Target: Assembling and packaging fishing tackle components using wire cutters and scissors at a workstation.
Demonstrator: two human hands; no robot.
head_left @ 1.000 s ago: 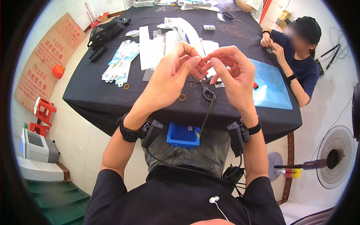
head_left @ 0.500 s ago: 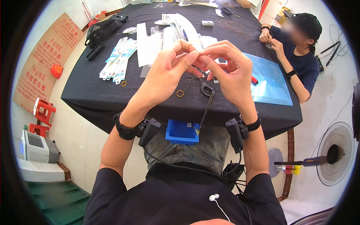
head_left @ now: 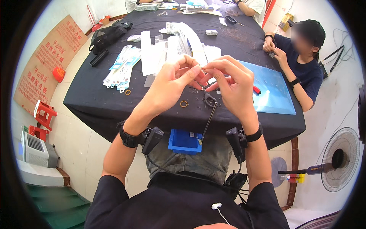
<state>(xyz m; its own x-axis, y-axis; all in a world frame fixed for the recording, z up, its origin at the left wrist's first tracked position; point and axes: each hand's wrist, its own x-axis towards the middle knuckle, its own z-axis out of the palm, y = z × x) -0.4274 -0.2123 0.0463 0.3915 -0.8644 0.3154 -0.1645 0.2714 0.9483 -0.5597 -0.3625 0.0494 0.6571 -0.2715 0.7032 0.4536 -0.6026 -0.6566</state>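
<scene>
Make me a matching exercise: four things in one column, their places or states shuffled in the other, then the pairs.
Column one:
1. Left hand
2. Scissors
3. Plastic box
4. Shiny sheet

Column two:
A. Blue, near the lap
B. Fingertips close to those of the right hand
C. Blue, flat on the tablecloth
D. Dark-handled, on the tablecloth

Right pairs: 1-B, 2-D, 3-A, 4-C.

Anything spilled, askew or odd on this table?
Mild clutter: tiny pale bits are strewn over the black cloth around the dark-handled tool by the right hand, as if dropped, and the cards at left are fanned unevenly. No damage is evident.
</scene>
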